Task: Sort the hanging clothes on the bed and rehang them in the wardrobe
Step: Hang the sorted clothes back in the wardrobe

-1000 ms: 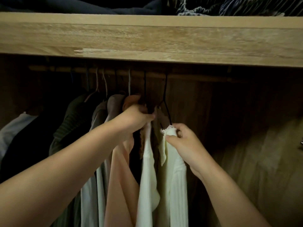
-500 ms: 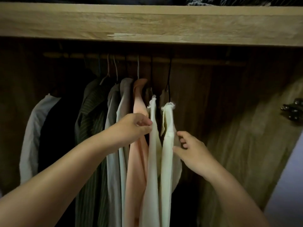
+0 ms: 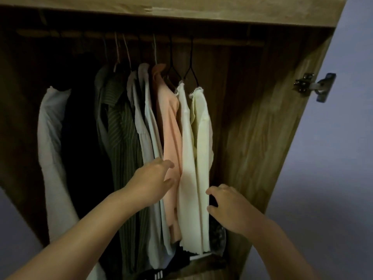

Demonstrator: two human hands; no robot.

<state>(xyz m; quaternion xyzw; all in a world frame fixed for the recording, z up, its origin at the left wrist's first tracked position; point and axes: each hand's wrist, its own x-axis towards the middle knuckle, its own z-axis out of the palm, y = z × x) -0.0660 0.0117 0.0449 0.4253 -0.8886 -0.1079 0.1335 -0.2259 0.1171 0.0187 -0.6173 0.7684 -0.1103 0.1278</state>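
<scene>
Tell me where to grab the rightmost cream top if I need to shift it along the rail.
Grip the black hanger by its neck, just above the cream top, coming from the right, where the wardrobe is bare. The fabric hangs limp, so pulling it would only drag it askew.

You've only got one view here, the head cam, so there's no second angle to cross-check against. It sits up at head height, right in front of the open wardrobe (image 3: 262, 122), looking forward and a bit down into it. The wide lens bends things: the top board (image 3: 181, 9) runs along the upper edge, and the right side panel leans hard. It's close in: the rail (image 3: 222, 42) sits high in frame, and both forearms come in from the bottom, left hand (image 3: 151, 182) and right hand (image 3: 228, 207) low centre. A door hinge (image 3: 311, 85) shows at the right edge.
</scene>
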